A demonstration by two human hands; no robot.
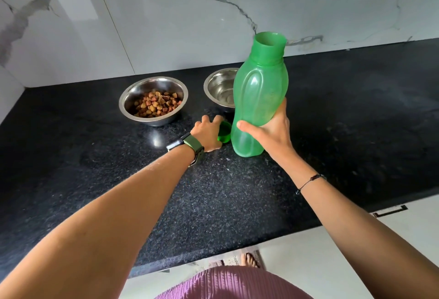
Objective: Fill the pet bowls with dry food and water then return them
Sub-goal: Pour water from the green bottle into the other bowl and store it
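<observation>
Green bottle: upright, uncapped, gripped by right hand; empty bowl just behind (far side). Left hand closed on cap.

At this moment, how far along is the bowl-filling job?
Done: the left bowl holds dry food. In hand: the right hand grips the uncapped green bottle; the left hand rests on its cap. Left: confirming water in the second bowl, then returning both.

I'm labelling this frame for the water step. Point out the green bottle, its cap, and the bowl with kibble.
green bottle (259, 99), head view, on its ribbed body
cap (225, 131), head view, on its visible top edge
bowl with kibble (129, 99), head view, on its bare inner wall
</observation>
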